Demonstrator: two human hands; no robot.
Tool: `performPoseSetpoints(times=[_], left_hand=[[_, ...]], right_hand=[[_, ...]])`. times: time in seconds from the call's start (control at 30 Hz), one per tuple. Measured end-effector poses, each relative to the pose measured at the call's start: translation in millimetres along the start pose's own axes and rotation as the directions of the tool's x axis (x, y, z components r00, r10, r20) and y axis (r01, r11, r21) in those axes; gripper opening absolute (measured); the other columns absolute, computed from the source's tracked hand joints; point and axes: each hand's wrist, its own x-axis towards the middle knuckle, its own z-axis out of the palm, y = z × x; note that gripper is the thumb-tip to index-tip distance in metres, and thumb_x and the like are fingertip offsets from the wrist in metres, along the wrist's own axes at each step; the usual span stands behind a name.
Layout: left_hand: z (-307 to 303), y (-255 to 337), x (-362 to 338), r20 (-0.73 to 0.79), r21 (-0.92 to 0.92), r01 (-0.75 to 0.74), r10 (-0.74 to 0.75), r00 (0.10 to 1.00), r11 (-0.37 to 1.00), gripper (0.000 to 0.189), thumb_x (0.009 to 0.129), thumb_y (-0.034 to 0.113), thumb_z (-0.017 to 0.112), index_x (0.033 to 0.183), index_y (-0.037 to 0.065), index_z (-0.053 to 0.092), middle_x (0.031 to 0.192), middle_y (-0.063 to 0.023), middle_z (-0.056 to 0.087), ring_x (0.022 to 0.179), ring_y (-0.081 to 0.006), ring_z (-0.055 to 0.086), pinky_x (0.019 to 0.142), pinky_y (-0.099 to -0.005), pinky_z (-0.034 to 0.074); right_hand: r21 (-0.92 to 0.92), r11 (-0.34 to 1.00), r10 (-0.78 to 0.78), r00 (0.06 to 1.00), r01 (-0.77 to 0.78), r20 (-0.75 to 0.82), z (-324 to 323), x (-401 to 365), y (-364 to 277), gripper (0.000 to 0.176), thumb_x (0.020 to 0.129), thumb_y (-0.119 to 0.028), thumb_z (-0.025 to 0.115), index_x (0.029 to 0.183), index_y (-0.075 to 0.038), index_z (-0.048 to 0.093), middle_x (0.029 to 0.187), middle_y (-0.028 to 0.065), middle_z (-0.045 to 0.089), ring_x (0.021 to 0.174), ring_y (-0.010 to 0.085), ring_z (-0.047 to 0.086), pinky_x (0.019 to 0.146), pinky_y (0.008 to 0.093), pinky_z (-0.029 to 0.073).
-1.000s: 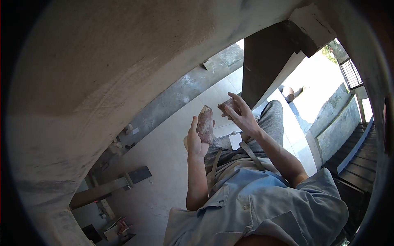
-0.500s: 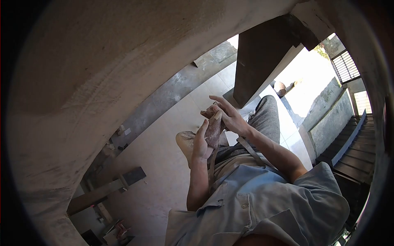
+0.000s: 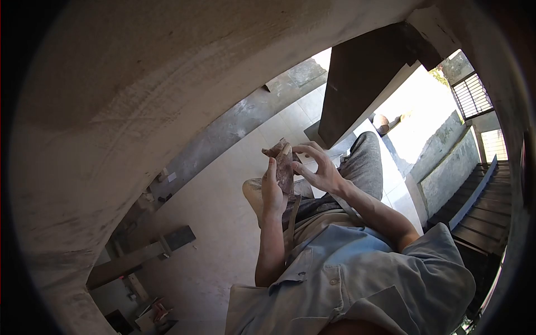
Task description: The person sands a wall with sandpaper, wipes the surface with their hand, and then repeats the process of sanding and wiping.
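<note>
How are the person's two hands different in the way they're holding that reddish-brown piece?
The left hand grips the reddish-brown piece from below, thumb lying up along it. The right hand only pinches its upper edge with the fingertips.
The left hand's fingers are closed behind the piece, while the right hand's other fingers are spread and curled.
Both hands are bare and meet on the same piece, above the person's lap.

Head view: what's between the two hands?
A reddish-brown piece, gripped by the left hand and touched by the right hand, in the head view.
</note>
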Motion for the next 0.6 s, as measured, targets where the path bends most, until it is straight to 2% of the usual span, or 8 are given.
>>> performPoseSetpoints(times=[0.17, 0.27, 0.4, 0.47, 0.5, 0.57, 0.6], left_hand=[[-12, -11, 5, -0.023, 0.199, -0.078, 0.084, 0.996, 0.977, 0.049, 0.103, 0.041, 0.039, 0.124, -0.001, 0.051, 0.113, -0.0126, 0.058, 0.103, -0.0194, 0.059, 0.087, -0.0331, 0.048], [-1, -12, 1, -0.052, 0.181, -0.093, 0.103, 0.993, 0.979, 0.047, 0.103, 0.041, 0.04, 0.119, -0.002, 0.052, 0.111, -0.0129, 0.059, 0.101, -0.0199, 0.06, 0.087, -0.0328, 0.049], [7, -9, 4, -0.08, -0.014, -0.058, 0.057, 0.995, 0.998, 0.051, 0.102, 0.044, 0.038, 0.121, -0.002, 0.052, 0.112, -0.0128, 0.057, 0.104, -0.021, 0.058, 0.091, -0.0354, 0.048], [0, -11, 9, -0.069, -0.129, -0.049, 0.04, 0.997, 0.99, 0.054, 0.102, 0.046, 0.037, 0.124, -0.002, 0.052, 0.114, -0.0135, 0.056, 0.109, -0.0213, 0.056, 0.094, -0.0364, 0.046], [-1, -9, 9, -0.103, -0.056, -0.088, 0.082, 0.991, 0.995, 0.055, 0.102, 0.046, 0.037, 0.126, -0.001, 0.051, 0.116, -0.0135, 0.055, 0.112, -0.0212, 0.054, 0.096, -0.0364, 0.045], [-3, -3, 8, -0.161, 0.097, -0.16, 0.174, 0.972, 0.982, 0.057, 0.102, 0.046, 0.035, 0.13, -0.001, 0.051, 0.119, -0.0136, 0.053, 0.117, -0.0212, 0.05, 0.1, -0.0366, 0.042], [-9, -2, 11, -0.154, 0.336, -0.195, 0.258, 0.954, 0.922, 0.048, 0.103, 0.035, 0.039, 0.134, 0.001, 0.049, 0.129, -0.0137, 0.049, 0.122, -0.0211, 0.046, 0.103, -0.0355, 0.039]], right_hand=[[0.12, 0.986, 0.107, 0.993, -0.113, 0.057, 4, 0, 4, 0.039, 0.088, -0.027, 0.071, 0.114, 0.0, 0.057, 0.114, 0.0113, 0.057, 0.107, 0.0194, 0.055, 0.091, 0.0339, 0.045], [0.243, 0.948, 0.179, 0.976, -0.205, 0.126, 0, 0, 9, 0.037, 0.09, -0.027, 0.069, 0.112, 0.0, 0.056, 0.112, 0.0088, 0.058, 0.105, 0.0169, 0.055, 0.092, 0.0331, 0.045], [0.458, 0.861, 0.184, 0.975, -0.222, 0.126, 4, -3, 11, 0.031, 0.095, -0.024, 0.063, 0.113, -0.001, 0.052, 0.109, 0.0059, 0.059, 0.103, 0.0137, 0.056, 0.092, 0.0311, 0.046], [0.614, 0.737, 0.258, 0.957, -0.284, 0.133, 5, -4, 10, 0.028, 0.097, -0.024, 0.06, 0.113, -0.002, 0.052, 0.108, 0.0059, 0.059, 0.103, 0.0123, 0.056, 0.092, 0.03, 0.046], [0.685, 0.66, 0.293, 0.945, -0.309, 0.144, 6, -4, 9, 0.027, 0.098, -0.023, 0.058, 0.113, -0.003, 0.051, 0.108, 0.0059, 0.06, 0.103, 0.0116, 0.055, 0.092, 0.0294, 0.046], [0.657, 0.675, 0.372, 0.924, -0.335, 0.09, 0, -2, 6, 0.027, 0.099, -0.024, 0.057, 0.115, -0.003, 0.052, 0.107, 0.0061, 0.06, 0.103, 0.0109, 0.055, 0.092, 0.0292, 0.046], [0.642, 0.683, 0.409, 0.911, -0.348, 0.059, -4, 0, 4, 0.028, 0.099, -0.025, 0.056, 0.116, -0.003, 0.052, 0.107, 0.0063, 0.06, 0.103, 0.0106, 0.055, 0.092, 0.0292, 0.046]])
